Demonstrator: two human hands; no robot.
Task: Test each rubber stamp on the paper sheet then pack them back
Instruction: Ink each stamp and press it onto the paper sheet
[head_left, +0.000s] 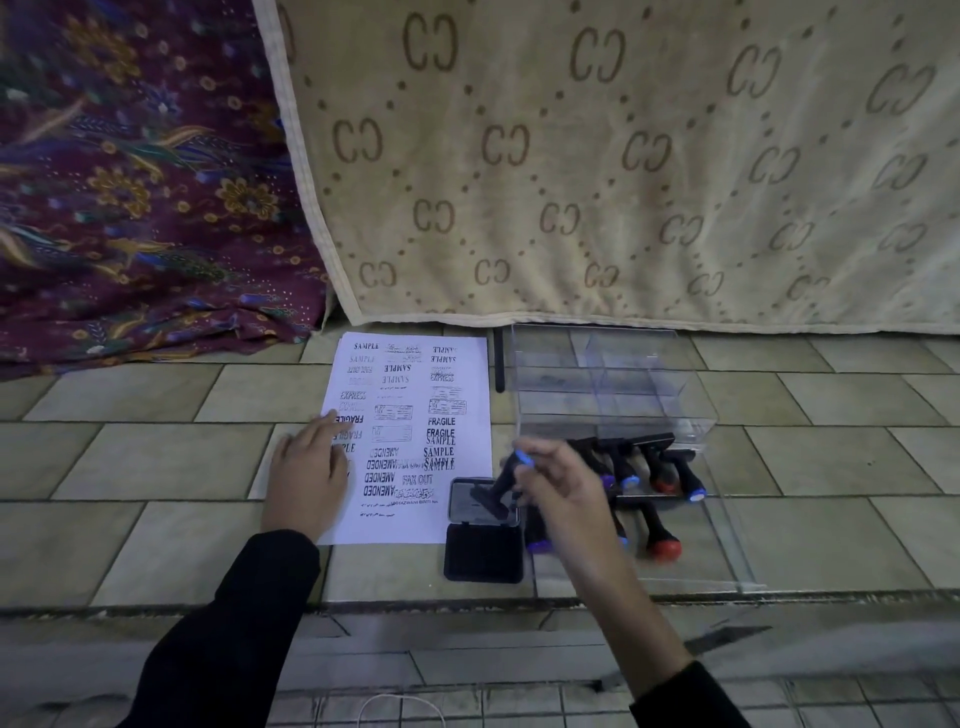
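A white paper sheet (410, 441) covered in black stamp prints lies on the tiled floor. My left hand (306, 473) rests flat on its left edge, fingers spread. My right hand (561, 493) grips a black rubber stamp with a blue-tipped handle (506, 480), tilted, its base pressed onto the open ink pad (483, 501). The pad's black lid (484, 553) lies open toward me. Several more stamps (654, 470) with blue and red handle ends lie on a clear acrylic tray (727, 545) to the right.
A clear acrylic box (608, 384) stands behind the stamps, right of the sheet. A beige patterned cloth (597, 166) hangs behind everything, with a purple floral fabric (135, 182) at left. A floor step edge (467, 605) runs across below the pad.
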